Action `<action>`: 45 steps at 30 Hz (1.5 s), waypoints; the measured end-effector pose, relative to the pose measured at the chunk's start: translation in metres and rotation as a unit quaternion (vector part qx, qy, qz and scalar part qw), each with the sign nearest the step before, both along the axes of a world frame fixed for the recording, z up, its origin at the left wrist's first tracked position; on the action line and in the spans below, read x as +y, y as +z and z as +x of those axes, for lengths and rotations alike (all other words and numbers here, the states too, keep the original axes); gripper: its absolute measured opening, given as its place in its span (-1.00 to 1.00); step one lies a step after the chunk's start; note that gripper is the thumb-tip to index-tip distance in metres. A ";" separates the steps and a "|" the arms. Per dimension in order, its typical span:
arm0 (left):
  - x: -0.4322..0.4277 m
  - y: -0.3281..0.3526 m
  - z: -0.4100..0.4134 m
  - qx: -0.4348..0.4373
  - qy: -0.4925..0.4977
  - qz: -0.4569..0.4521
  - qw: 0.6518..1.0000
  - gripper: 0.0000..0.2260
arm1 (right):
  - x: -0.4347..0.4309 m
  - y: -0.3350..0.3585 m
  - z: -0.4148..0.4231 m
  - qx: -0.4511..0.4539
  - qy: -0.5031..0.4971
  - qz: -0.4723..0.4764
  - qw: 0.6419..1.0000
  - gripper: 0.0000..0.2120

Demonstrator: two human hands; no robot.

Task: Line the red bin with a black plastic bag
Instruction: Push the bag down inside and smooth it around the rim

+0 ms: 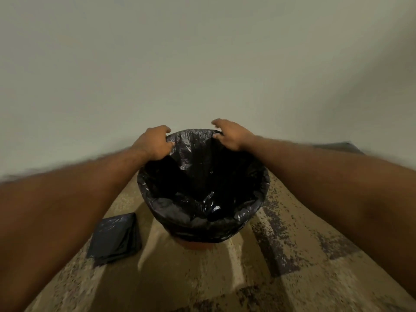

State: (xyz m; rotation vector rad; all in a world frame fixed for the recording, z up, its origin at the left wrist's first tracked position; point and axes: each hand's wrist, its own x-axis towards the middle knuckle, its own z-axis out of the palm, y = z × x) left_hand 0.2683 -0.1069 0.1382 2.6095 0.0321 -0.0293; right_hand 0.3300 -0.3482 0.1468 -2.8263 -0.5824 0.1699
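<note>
Bag (202, 176) sits in the bin (198, 245) on the carpet (281, 255) by the wall, thin, soft, slippery; my left hand (155, 143) and right hand (229, 135) both pinch its far hem, best grip.

No legible text, no labels, no brand marks, no numbers, no signs on any visible surface
</note>
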 end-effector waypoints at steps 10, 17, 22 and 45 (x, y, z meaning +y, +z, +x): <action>0.014 -0.012 0.002 0.074 0.031 -0.057 0.995 -0.69 | -0.010 -0.016 0.018 0.024 -0.005 -0.035 0.999 -0.65; 0.015 0.001 -0.007 0.131 0.074 -0.202 0.968 -0.65 | -0.022 -0.002 0.005 0.080 -0.060 -0.056 0.993 -0.43; 0.020 0.000 -0.034 0.034 0.108 -0.154 0.982 -0.40 | -0.041 -0.003 -0.040 -0.027 -0.097 0.017 0.995 -0.41; -0.017 -0.044 -0.119 -0.021 0.233 -0.446 0.864 -0.56 | -0.056 -0.019 -0.136 0.043 -0.295 0.258 0.919 -0.68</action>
